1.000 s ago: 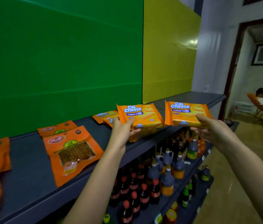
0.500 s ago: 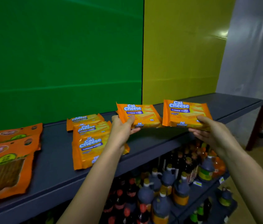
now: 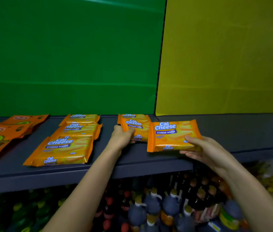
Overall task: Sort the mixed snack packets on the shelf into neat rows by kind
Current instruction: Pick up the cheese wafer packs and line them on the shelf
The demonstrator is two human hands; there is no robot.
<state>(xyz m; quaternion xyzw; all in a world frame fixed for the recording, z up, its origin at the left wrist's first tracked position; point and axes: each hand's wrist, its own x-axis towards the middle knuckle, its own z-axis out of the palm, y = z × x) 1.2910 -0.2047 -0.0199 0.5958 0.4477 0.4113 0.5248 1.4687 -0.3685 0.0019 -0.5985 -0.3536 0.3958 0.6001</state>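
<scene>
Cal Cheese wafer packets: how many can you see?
6 packets: three in a left column, back, middle, front; two beside them, back and one gripped by the left hand; one in the right hand. Others could hide underneath.

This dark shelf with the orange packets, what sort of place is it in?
Probably a small grocery shop: a dark grey shelf carries orange Cal Cheese wafer packets in rows, and dark bottles with yellow caps crowd the shelf below.
</scene>
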